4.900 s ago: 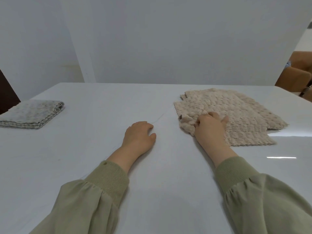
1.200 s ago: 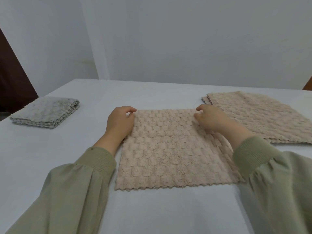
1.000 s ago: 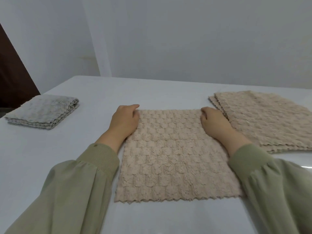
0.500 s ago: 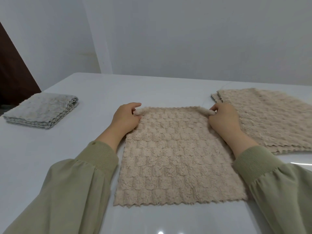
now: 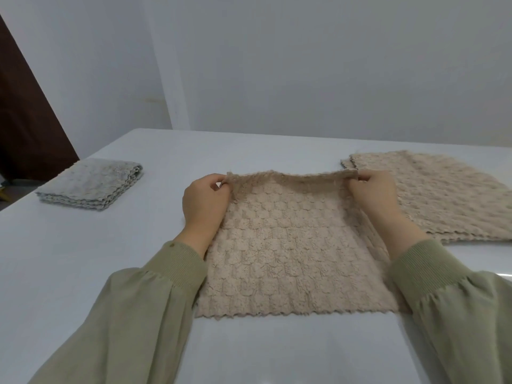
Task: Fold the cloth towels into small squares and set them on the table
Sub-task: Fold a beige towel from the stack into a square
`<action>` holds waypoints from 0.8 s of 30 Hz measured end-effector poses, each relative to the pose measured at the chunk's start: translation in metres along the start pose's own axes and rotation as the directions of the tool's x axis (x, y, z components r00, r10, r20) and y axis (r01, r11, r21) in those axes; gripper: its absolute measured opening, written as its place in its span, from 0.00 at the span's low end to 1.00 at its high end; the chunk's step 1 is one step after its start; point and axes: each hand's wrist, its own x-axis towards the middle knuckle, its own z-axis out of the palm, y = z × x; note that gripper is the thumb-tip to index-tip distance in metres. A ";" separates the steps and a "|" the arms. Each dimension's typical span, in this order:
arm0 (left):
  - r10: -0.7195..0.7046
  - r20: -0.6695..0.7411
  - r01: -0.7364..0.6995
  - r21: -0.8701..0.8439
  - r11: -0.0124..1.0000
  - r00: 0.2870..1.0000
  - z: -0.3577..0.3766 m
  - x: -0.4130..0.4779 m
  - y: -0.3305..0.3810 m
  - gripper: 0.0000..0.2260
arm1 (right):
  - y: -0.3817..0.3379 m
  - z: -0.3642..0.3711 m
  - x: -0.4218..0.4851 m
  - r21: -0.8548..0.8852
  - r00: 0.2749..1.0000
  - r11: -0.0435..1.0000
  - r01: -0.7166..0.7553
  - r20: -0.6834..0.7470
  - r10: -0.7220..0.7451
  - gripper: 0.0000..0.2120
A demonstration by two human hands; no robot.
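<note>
Tabletop [image 5: 83, 259]: white, smooth, faintly glossy, with a bright reflection at its right edge. It fills the lower frame and its far edge sits close to the wall.

Wall [image 5: 304, 65]: plain pale grey, with a vertical ridge or corner line left of centre and a faint mark beside it. A dark brown panel [image 5: 25, 128] rises at the far left, beyond the table's corner.

Towel [image 5: 288, 245]: beige, bumpy weave, zigzag hem. It lies at the centre of the tabletop, directly before the person. Its near edge rests flat; its far edge is raised off the surface and sags slightly between the two hands.

Left hand [image 5: 206, 206]: pinches the far left corner of the towel between thumb and fingers.

Right hand [image 5: 374, 198]: pinches the far right corner the same way.

Both arms wear olive-green sleeves [image 5: 133, 314] with ribbed cuffs.

Beige pile [image 5: 443, 195]: more towels of the same cloth, lying flat and unfolded on the right, just beside the right hand.

Grey stack [image 5: 91, 184]: folded cloths, far left, well apart from the towel.
</note>
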 end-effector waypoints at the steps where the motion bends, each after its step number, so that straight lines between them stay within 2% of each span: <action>1: -0.027 0.022 0.028 -0.056 0.998 0.999 -0.003 -0.004 0.001 0.06 | -0.001 -0.003 -0.004 0.120 0.998 0.991 -0.057 0.037 0.053 0.12; 3: -0.085 0.069 0.097 -0.194 0.976 0.994 -0.011 -0.013 0.007 0.09 | -0.004 -0.008 -0.012 0.325 0.984 0.932 -0.163 0.118 0.131 0.13; 6: -0.148 0.137 0.189 -0.375 0.908 0.979 -0.024 -0.027 0.014 0.13 | -0.008 -0.017 -0.030 0.435 0.981 0.881 -0.188 0.129 0.146 0.14; 9: -0.237 0.138 0.273 -0.421 0.865 0.962 -0.035 -0.040 0.019 0.13 | -0.004 -0.026 -0.052 0.491 0.982 0.852 -0.184 0.057 0.179 0.13; 12: -0.312 0.181 0.360 -0.402 0.842 0.933 -0.044 -0.052 0.025 0.12 | 0.001 -0.038 -0.067 0.582 0.949 0.758 -0.295 0.083 0.306 0.13; 14: -0.320 0.290 0.405 -0.312 0.859 0.902 -0.049 -0.061 0.025 0.08 | 0.003 -0.044 -0.077 0.478 0.941 0.814 -0.331 0.106 0.321 0.13; 16: -0.319 0.415 0.410 -0.152 0.899 0.852 -0.053 -0.069 0.024 0.04 | 0.005 -0.048 -0.089 0.248 0.957 0.928 -0.276 0.158 0.242 0.12; 17: -0.322 0.436 0.399 -0.097 0.912 0.841 -0.053 -0.070 0.022 0.04 | 0.006 -0.048 -0.094 0.157 0.962 0.961 -0.226 0.191 0.195 0.11; 19: -0.328 0.398 0.388 -0.077 0.918 0.856 -0.052 -0.067 0.018 0.07 | 0.007 -0.046 -0.096 0.074 0.965 0.985 -0.158 0.223 0.139 0.09; 24: -0.273 0.242 0.292 -0.043 0.956 0.931 -0.043 -0.053 0.013 0.10 | 0.005 -0.028 -0.078 0.002 0.984 0.998 -0.057 0.171 0.056 0.08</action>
